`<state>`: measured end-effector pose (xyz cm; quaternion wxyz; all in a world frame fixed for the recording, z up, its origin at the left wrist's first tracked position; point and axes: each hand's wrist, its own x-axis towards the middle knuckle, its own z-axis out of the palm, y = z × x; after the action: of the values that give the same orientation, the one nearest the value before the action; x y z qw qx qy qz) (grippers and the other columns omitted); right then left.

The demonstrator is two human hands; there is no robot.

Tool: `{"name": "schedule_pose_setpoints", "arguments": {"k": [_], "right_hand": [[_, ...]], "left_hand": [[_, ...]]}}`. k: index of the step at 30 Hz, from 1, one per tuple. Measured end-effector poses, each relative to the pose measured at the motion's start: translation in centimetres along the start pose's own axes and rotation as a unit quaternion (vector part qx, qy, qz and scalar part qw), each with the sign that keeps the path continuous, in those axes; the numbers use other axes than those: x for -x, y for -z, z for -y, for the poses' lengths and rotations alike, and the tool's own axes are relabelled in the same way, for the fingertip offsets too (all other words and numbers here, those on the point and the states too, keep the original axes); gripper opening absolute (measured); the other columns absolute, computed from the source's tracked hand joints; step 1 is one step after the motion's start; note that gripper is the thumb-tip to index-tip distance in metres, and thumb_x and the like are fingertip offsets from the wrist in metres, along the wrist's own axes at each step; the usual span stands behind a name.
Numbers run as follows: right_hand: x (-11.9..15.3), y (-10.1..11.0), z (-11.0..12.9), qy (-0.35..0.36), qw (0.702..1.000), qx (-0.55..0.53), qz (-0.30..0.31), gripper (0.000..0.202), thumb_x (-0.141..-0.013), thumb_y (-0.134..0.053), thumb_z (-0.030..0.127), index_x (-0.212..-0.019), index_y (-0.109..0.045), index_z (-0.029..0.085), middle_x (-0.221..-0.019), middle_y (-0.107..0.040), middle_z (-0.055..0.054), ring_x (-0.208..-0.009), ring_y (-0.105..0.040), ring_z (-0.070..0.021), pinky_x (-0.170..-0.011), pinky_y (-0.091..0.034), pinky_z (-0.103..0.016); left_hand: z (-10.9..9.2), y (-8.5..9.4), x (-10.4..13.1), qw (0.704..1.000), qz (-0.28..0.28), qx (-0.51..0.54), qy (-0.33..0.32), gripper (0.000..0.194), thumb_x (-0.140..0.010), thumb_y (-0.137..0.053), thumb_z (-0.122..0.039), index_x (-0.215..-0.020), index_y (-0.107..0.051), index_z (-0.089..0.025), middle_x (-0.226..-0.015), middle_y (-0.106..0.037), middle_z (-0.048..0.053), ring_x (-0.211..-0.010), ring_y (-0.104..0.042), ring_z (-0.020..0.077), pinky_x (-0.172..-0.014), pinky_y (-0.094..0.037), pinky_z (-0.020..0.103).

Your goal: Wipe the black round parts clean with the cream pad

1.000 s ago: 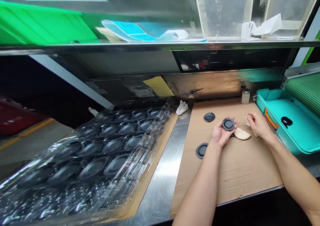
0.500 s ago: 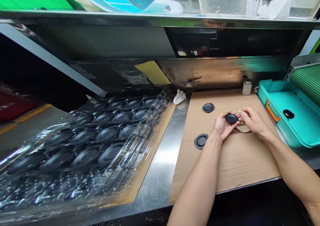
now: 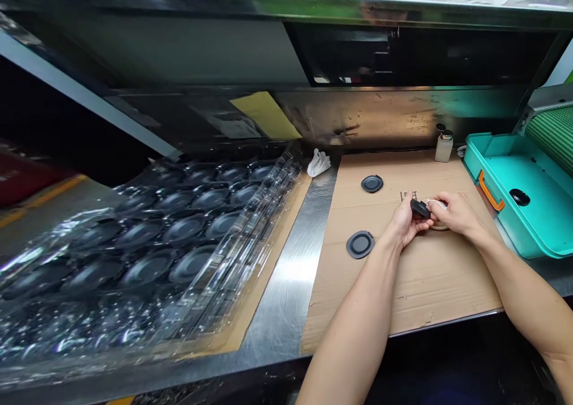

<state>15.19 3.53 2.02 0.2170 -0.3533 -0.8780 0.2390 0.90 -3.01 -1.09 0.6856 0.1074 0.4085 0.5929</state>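
Over the cardboard sheet (image 3: 430, 285), my left hand (image 3: 405, 221) grips a small round black part (image 3: 419, 208), which is tilted on its edge. My right hand (image 3: 454, 212) pinches a piece of white cloth or tissue (image 3: 436, 204) against the part's right side. Beneath my right hand a pale round item (image 3: 440, 227) is mostly hidden. Two black discs lie flat to the left of my hands, one farther back (image 3: 372, 183) and one nearer (image 3: 360, 244).
Clear plastic trays of black round parts (image 3: 147, 238) cover the left side. At the back stand a small bottle (image 3: 444, 146) and a crumpled white tissue (image 3: 319, 163). A teal bin (image 3: 546, 214) on the right holds a black part (image 3: 520, 197). A metal shelf (image 3: 277, 5) runs overhead.
The black part has turned from lying face-up to tilted on edge in my left hand. Both hands have shifted slightly right in view. The camera view has tipped down a little.
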Motion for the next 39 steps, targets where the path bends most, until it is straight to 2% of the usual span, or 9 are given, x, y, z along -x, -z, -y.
{"name": "schedule_pose_setpoints", "arguments": {"k": [8,12,16,22,24,28,31,35,39], "right_hand": [[0.1,0.3,0.0,0.01,1.0,-0.004,0.017,0.03,-0.09,-0.051,0.033,-0.081,-0.075,0.018,-0.077,-0.074,-0.003,-0.07,-0.06,-0.0153,-0.064,-0.039,-0.023],[0.0,0.4,-0.1,0.03,0.999,0.014,0.033,0.029,-0.087,-0.048,0.028,-0.08,-0.074,0.019,-0.076,-0.072,-0.003,-0.072,-0.06,-0.0156,-0.066,-0.038,-0.023],[0.0,0.2,-0.3,0.04,0.997,0.061,0.011,0.028,-0.088,-0.046,0.029,-0.079,-0.072,0.02,-0.08,-0.072,-0.004,-0.075,-0.061,-0.0165,-0.07,-0.039,-0.024],[0.2,0.0,-0.4,0.037,0.993,0.108,0.007,0.027,-0.088,-0.048,0.03,-0.079,-0.072,0.021,-0.083,-0.073,-0.004,-0.078,-0.061,-0.0173,-0.073,-0.038,-0.025],[0.2,0.1,-0.5,0.046,0.994,0.099,-0.009,0.027,-0.088,-0.048,0.03,-0.081,-0.073,0.021,-0.083,-0.073,-0.004,-0.077,-0.061,-0.017,-0.072,-0.038,-0.025],[0.2,0.7,-0.6,0.056,0.996,0.064,0.024,0.028,-0.087,-0.05,0.028,-0.071,-0.07,0.021,-0.071,-0.07,-0.002,-0.067,-0.058,-0.0152,-0.066,-0.036,-0.025],[0.2,1.1,-0.6,0.066,0.997,0.036,0.01,0.027,-0.087,-0.05,0.027,-0.069,-0.069,0.02,-0.069,-0.07,-0.001,-0.065,-0.057,-0.0145,-0.063,-0.034,-0.025],[0.2,1.0,-0.5,0.059,0.997,0.009,0.046,0.028,-0.086,-0.05,0.025,-0.066,-0.068,0.02,-0.064,-0.069,0.001,-0.061,-0.056,-0.0134,-0.062,-0.034,-0.025],[-0.1,1.2,-0.8,0.046,0.999,0.018,-0.007,0.028,-0.09,-0.051,0.03,-0.073,-0.071,0.02,-0.071,-0.07,-0.001,-0.067,-0.058,-0.0145,-0.063,-0.036,-0.026]], "left_hand": [[0.1,-0.2,0.3,0.999,0.001,-0.033,-0.016,0.065,-0.101,-0.033,-0.059,-0.096,-0.07,-0.006,-0.059,-0.068,0.013,-0.043,-0.062,0.0167,-0.038,-0.049,0.022],[0.5,-0.7,0.7,0.993,-0.008,-0.106,-0.043,0.065,-0.103,-0.031,-0.055,-0.096,-0.072,-0.006,-0.062,-0.07,0.014,-0.041,-0.06,0.0154,-0.037,-0.046,0.021],[1.0,-1.3,0.8,0.982,-0.036,-0.168,-0.076,0.063,-0.103,-0.033,-0.055,-0.096,-0.074,-0.007,-0.062,-0.071,0.013,-0.039,-0.059,0.0143,-0.036,-0.044,0.021],[1.2,-1.4,0.9,0.98,-0.035,-0.173,-0.095,0.065,-0.103,-0.033,-0.054,-0.086,-0.073,-0.006,-0.061,-0.07,0.014,-0.039,-0.059,0.0146,-0.036,-0.044,0.022],[1.2,-1.5,1.0,0.978,-0.033,-0.183,-0.097,0.065,-0.101,-0.035,-0.058,-0.082,-0.072,-0.008,-0.059,-0.069,0.012,-0.039,-0.058,0.014,-0.035,-0.044,0.021],[1.2,-1.7,1.2,0.976,-0.034,-0.189,-0.1,0.066,-0.099,-0.038,-0.063,-0.077,-0.069,-0.009,-0.059,-0.069,0.011,-0.039,-0.058,0.0128,-0.036,-0.044,0.02],[1.2,-1.8,1.2,0.974,-0.034,-0.197,-0.102,0.067,-0.098,-0.038,-0.065,-0.076,-0.068,-0.009,-0.058,-0.069,0.01,-0.039,-0.057,0.0124,-0.035,-0.044,0.02],[1.4,-1.8,1.1,0.975,-0.041,-0.192,-0.103,0.068,-0.096,-0.041,-0.068,-0.078,-0.069,-0.009,-0.059,-0.069,0.011,-0.041,-0.058,0.0135,-0.037,-0.045,0.022],[1.1,-1.3,1.1,0.98,-0.022,-0.171,-0.099,0.065,-0.097,-0.042,-0.065,-0.085,-0.07,-0.007,-0.063,-0.07,0.012,-0.042,-0.059,0.0139,-0.039,-0.045,0.023]]}}
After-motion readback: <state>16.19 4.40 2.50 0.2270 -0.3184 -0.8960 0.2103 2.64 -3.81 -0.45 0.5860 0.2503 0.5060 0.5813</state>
